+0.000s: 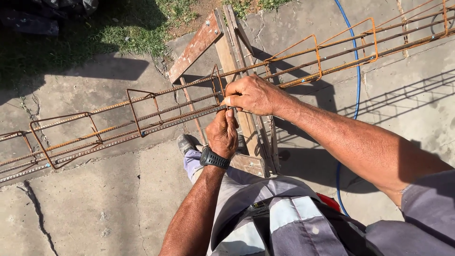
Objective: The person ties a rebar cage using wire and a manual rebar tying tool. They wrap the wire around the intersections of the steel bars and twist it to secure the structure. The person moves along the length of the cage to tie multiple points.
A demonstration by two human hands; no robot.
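ground: cracked concrete slab [95,208], grass patch [132,33] at top left
rebar cage [118,128]: long rusty frame of bars and square ties, runs from lower left to upper right, resting across a wooden sawhorse [222,52]
handling: looks heavy, stiff, rough with rust, not fragile; long, so likely to sway at the ends; best held on the long bars beside a tie
left hand [222,134]: closed, gripping something thin at the lower bar where a tie [219,87] crosses; cannot tell if it is a tool or wire; black watch [214,159] on the wrist
right hand [251,95]: closed, fingers pinched at the same joint, just above the left hand, touching the bar
shoe [187,142]: on the slab below the cage
hose [355,85]: blue, lies on the concrete at right, passes under the cage
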